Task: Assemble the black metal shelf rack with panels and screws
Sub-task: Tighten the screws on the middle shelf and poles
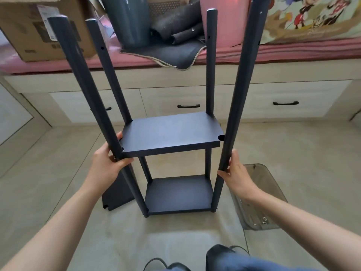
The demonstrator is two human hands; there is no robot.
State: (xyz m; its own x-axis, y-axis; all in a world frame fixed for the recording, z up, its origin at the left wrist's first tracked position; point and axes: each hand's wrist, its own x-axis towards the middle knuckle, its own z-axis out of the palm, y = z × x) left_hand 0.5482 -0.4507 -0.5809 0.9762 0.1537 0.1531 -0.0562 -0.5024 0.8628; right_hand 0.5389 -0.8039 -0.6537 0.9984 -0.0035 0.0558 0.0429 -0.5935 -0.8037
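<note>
Roughly halfway: rack (176, 145) stands on floor, bottom shelf (178, 194) fixed, middle shelf (172, 132) loose at front right. Left hand (109, 163) and right hand (237, 176) each grip a front post. Spare panel (117, 194) unmounted.

The rack (175, 153) stands upright at the frame's centre: four dark poles, the two near ones leaning outward toward the top. A lower panel (178, 194) sits near the floor; an upper panel (172, 132) sits midway, its near-right corner notch apart from the right pole (240, 94). A spare panel (117, 192) stands lower left, behind the left pole (88, 98).
</note>
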